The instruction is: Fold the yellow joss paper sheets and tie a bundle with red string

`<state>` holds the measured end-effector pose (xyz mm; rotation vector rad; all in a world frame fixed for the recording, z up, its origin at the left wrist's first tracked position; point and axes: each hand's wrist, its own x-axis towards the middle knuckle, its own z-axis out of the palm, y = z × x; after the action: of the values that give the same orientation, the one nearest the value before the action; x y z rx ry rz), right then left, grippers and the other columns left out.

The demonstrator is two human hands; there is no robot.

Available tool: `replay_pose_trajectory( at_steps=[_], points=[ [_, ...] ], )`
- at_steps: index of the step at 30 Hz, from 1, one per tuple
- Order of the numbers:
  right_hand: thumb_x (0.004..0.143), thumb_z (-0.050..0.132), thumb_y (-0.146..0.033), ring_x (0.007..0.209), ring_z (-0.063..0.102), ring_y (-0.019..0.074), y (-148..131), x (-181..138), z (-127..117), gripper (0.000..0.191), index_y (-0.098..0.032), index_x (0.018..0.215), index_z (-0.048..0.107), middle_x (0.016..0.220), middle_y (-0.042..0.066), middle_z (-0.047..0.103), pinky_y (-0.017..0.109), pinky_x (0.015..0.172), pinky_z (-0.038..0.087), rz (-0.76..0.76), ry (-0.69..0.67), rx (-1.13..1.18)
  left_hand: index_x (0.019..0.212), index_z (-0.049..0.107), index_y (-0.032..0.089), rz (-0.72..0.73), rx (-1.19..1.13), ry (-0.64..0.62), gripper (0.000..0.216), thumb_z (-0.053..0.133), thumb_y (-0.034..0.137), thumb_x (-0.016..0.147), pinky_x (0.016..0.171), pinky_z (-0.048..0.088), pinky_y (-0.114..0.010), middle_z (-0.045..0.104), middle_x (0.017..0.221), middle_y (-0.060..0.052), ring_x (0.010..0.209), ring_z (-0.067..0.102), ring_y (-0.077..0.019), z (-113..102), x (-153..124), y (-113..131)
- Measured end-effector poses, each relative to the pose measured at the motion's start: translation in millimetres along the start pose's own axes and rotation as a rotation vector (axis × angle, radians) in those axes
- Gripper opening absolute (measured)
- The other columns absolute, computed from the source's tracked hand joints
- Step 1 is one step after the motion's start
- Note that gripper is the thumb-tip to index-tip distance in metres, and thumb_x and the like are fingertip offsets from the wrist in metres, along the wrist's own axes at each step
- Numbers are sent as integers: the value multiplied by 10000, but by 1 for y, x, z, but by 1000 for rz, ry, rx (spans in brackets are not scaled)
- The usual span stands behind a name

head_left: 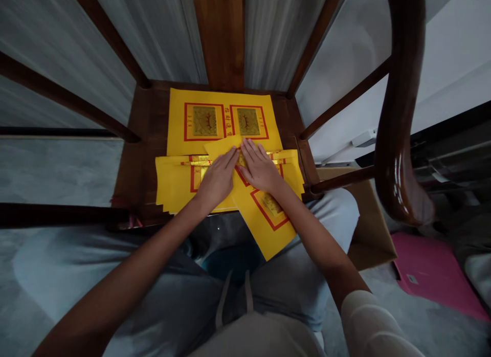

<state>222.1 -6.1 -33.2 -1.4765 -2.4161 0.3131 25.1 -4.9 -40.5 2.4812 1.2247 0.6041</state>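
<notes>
A yellow joss paper sheet [264, 239] with red frames and gold squares lies slantwise under both hands, its near corner hanging past the seat edge. My left hand [218, 178] rests on its upper part, fingers stretched forward and close together. Beside it, my right hand [261, 165] lies flat with fingers extended, the fingertips of both hands nearly meeting. A thin rolled paper stick [195, 163] lies crosswise on a stack of yellow sheets [172, 183] beneath. Farther back sits another yellow printed sheet [180, 121]. What is under my fingertips is hidden.
The papers lie on a dark wooden chair seat [134, 168] with back posts and a curved armrest [402, 106] on the right. A cardboard box [368, 224] and a pink flat item [433, 275] are on the floor at right. My knees flank the seat's front.
</notes>
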Motion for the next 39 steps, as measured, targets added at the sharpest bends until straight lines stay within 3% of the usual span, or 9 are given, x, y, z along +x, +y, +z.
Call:
replay_pose_trajectory(
  at_steps=[7, 12, 18, 22, 26, 29, 31, 34, 39],
  points=[
    [1087, 379, -523, 1671, 187, 282, -11, -73, -5, 751, -90, 1690, 263, 1764, 172, 261, 521, 1367, 180, 71, 13, 1, 1585, 496, 133, -28, 67, -6, 720, 406, 20, 880, 1325, 250, -597, 422, 1692, -143, 1640, 239, -319, -1, -1, 5],
    [1088, 356, -393, 1647, 269, 329, -23, -119, 8, 667, -123, 1692, 270, 1729, 195, 349, 625, 1332, 232, 288, 175, -3, 1603, 482, 156, -38, 101, -12, 729, 430, 40, 885, 1325, 234, -623, 408, 1700, -127, 1643, 210, -343, -6, -2, 8],
    [1057, 448, -346, 1542, 449, 342, -35, -127, 13, 449, -146, 1426, 607, 1553, 207, 571, 622, 1267, 391, 383, 383, 140, 1570, 524, 188, 39, 113, 63, 669, 419, 40, 926, 1328, 232, -621, 432, 1693, -117, 1645, 215, -336, -9, -2, 13],
    [1018, 511, -311, 1407, 561, 340, -33, -116, 0, 292, -186, 1216, 687, 1310, 177, 704, 592, 1189, 481, 364, 460, 226, 1538, 554, 233, 185, 65, 54, 579, 427, 100, 989, 1336, 234, -595, 482, 1666, -104, 1635, 265, -310, -21, -1, 20],
    [1020, 531, -329, 1005, 736, 287, -21, -99, -33, 238, -227, 1134, 714, 1070, 107, 777, 470, 924, 611, 278, 309, 359, 1495, 585, 290, 249, 12, 70, 474, 499, 221, 1034, 1342, 147, -636, 494, 1663, -61, 1641, 250, -317, -48, 5, 32],
    [1003, 609, -358, 972, 747, 247, -7, -74, -63, 211, -239, 1114, 742, 1070, 65, 799, 387, 888, 599, 168, 192, 491, 1388, 663, 299, 233, -35, 97, 372, 573, 320, 1028, 1340, 27, -663, 615, 1554, -36, 1627, 288, -333, -70, 12, 37],
    [971, 659, -353, 973, 748, 243, 3, -53, -76, 194, -235, 1079, 770, 1066, 50, 808, 372, 884, 591, 118, 104, 557, 1221, 747, 283, 208, -27, 91, 275, 563, 354, 1029, 1338, 14, -664, 758, 1303, -48, 1532, 451, -338, -80, 16, 34],
    [905, 734, -318, 952, 751, 237, 17, -23, -86, 195, -219, 1057, 803, 1061, 49, 820, 338, 832, 582, 109, -46, 636, 999, 794, 268, 142, 19, 51, 285, 538, 390, 1017, 1296, 227, -653, 792, 1014, -72, 1280, 647, -352, -89, 19, 19],
    [932, 721, -414, 796, 699, 195, 33, -6, -85, 265, -171, 862, 802, 861, 18, 797, 280, 682, 490, 99, -173, 612, 979, 812, 248, -18, 23, -43, 314, 556, 429, 985, 1017, 529, -485, 804, 1011, -93, 1027, 731, -334, -98, 17, -4]
  ],
)
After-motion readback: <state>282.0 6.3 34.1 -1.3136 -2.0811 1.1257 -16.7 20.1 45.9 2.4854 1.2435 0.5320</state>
